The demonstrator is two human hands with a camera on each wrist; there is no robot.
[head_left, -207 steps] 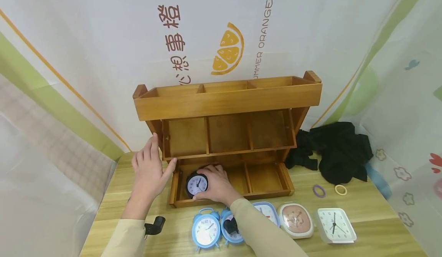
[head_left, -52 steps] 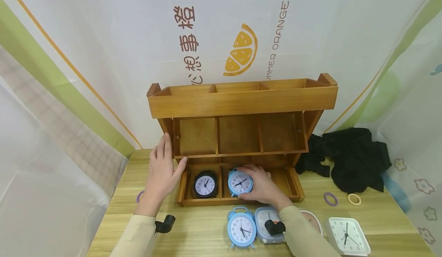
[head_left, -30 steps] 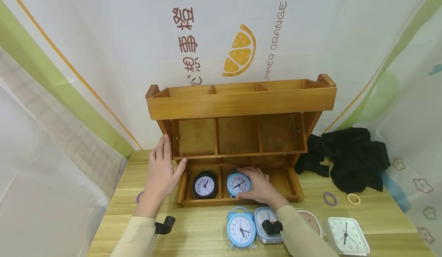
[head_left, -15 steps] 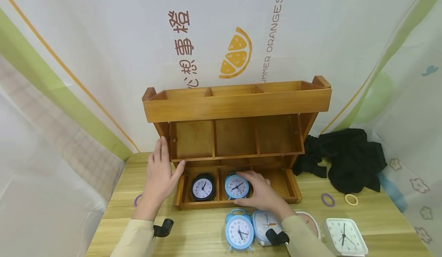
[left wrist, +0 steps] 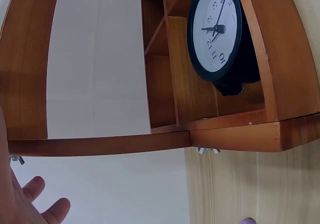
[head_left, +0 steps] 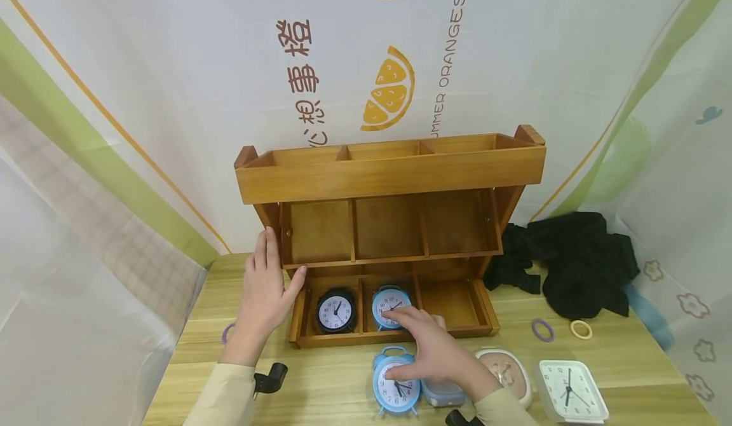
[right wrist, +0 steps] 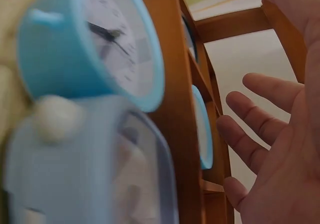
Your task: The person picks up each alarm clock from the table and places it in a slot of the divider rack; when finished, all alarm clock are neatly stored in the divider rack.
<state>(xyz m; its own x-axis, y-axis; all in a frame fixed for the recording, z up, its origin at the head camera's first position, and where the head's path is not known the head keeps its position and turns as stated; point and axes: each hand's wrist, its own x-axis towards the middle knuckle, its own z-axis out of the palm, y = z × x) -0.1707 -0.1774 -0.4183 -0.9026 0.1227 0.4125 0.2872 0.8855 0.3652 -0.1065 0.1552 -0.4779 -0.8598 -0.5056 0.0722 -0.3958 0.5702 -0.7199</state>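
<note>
A tiered wooden rack (head_left: 394,181) stands at the back of the table. A round black alarm clock (head_left: 334,313) sits in its lower left compartment, and a blue alarm clock (head_left: 385,299) in the lower middle one. My left hand (head_left: 264,295) is against the rack's left side, fingers straight, holding nothing. My right hand (head_left: 440,353) hovers in front of the rack, fingers spread and free of any clock. Partly beneath it on the table are a blue twin-bell alarm clock (head_left: 382,395) and a pale blue clock (head_left: 443,397); the right wrist view shows both close up, blurred.
To the right on the table are a pink-faced clock (head_left: 515,375) and a white square clock (head_left: 572,391). A purple ring (head_left: 542,330), a cream ring (head_left: 581,330) and black cloth (head_left: 589,270) lie behind them. Another purple ring (head_left: 227,332) lies left of my left wrist.
The black clock, then a blue one from the table, came to sit in the lower compartments. My right hand has let go of the blue clock and drawn back. The left hand stays at the rack.
</note>
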